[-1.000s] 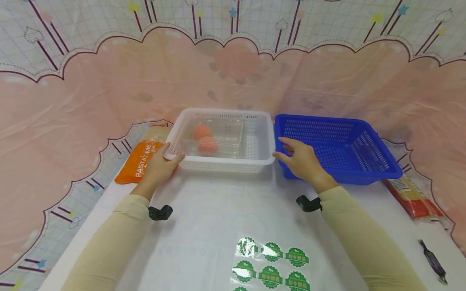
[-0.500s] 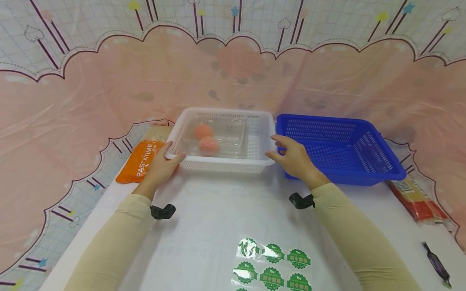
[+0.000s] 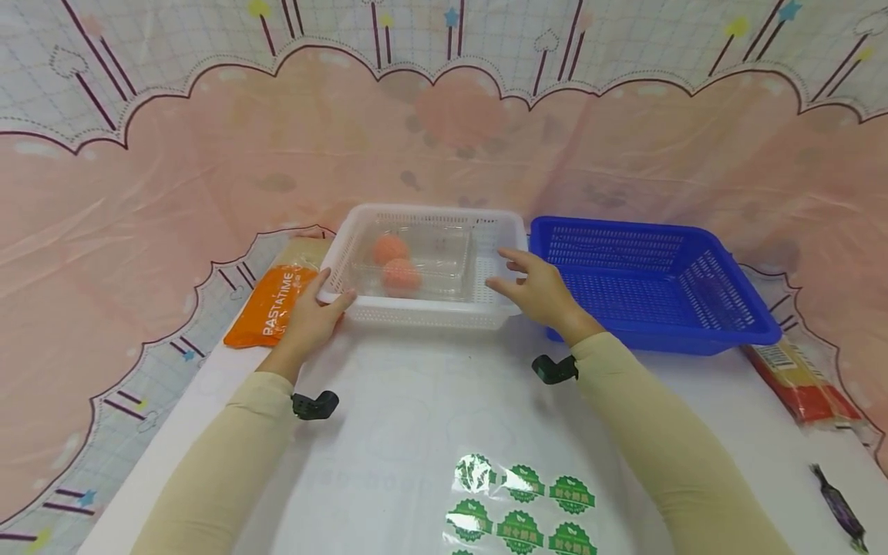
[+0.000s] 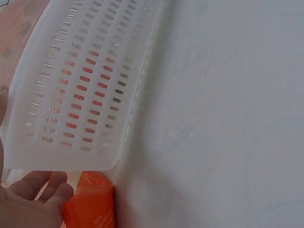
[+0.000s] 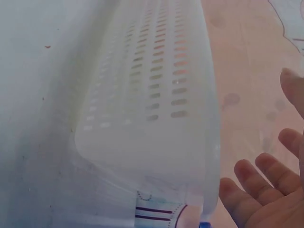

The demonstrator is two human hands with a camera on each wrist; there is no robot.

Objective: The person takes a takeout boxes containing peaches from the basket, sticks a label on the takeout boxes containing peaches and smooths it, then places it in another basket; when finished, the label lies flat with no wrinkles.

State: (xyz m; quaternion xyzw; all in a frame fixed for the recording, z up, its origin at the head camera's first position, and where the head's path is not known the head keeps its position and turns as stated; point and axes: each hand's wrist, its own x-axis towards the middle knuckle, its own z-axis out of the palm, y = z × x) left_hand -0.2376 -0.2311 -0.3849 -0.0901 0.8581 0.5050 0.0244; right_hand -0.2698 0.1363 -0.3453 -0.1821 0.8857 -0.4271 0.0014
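A white plastic basket (image 3: 430, 307) with slotted sides stands at the back of the table. In it lies a clear plastic box (image 3: 444, 258), and two orange-coloured round things (image 3: 401, 277) show at the box's left part. My left hand (image 3: 308, 320) grips the basket's front left corner, thumb over the rim and fingers along the outer end in the left wrist view (image 4: 38, 192). Above the basket's right end, my right hand (image 3: 544, 297) hovers with fingers spread, holding nothing. In the right wrist view its fingers (image 5: 270, 178) are apart from the rim.
A blue basket (image 3: 708, 347) stands right of the white one. An orange pasta bag (image 3: 267, 308) lies at left, partly behind my left hand. A red-and-yellow packet (image 3: 808, 385), a dark wrapped candy (image 3: 839, 505) and a sheet of green stickers (image 3: 520, 528) lie nearer.
My right hand has moved left, from the gap by the blue basket to over the white basket's right end. The left hand keeps its hold on the basket's corner.
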